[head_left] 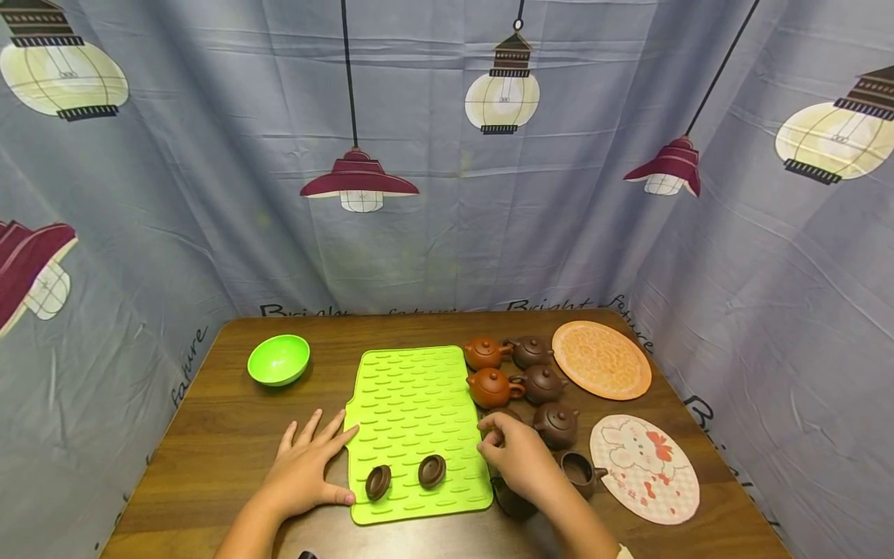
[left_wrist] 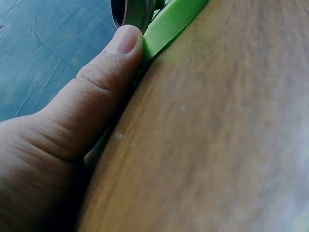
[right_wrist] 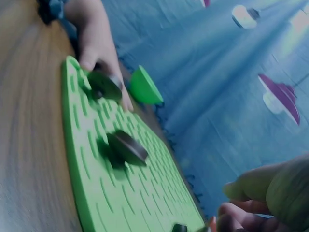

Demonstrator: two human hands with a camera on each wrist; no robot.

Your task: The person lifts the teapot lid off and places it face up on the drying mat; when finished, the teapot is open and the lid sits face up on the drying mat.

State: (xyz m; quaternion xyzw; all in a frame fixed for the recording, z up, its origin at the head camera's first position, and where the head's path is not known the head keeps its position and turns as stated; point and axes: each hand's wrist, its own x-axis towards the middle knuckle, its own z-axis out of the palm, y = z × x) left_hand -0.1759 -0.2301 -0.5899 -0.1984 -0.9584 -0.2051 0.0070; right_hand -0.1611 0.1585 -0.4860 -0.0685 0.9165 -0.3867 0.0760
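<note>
My left hand (head_left: 303, 470) rests with fingers spread at the left edge of the green drying mat (head_left: 419, 404), thumb at its near corner. Two dark brown teapot lids lie tilted on the mat: the left lid (head_left: 378, 482) close to that thumb, the right lid (head_left: 431, 470) nearer the middle. Over the mat's right edge hovers my right hand (head_left: 513, 454), fingers loosely bent, thumb and index fingertips apart with nothing seen between them. Behind it a brown teapot (head_left: 513, 414) is partly hidden. A lidless dark teapot (head_left: 578, 470) stands right of the wrist; another (head_left: 515, 501) is partly under the forearm.
Along the mat's right side stand two orange-brown teapots (head_left: 491, 387) and several dark brown teapots (head_left: 556, 424). Beyond them lie an orange round mat (head_left: 602, 360) and a bunny-print round mat (head_left: 646, 470). A green bowl (head_left: 278, 359) sits back left; a curtain (head_left: 433, 256) hangs behind.
</note>
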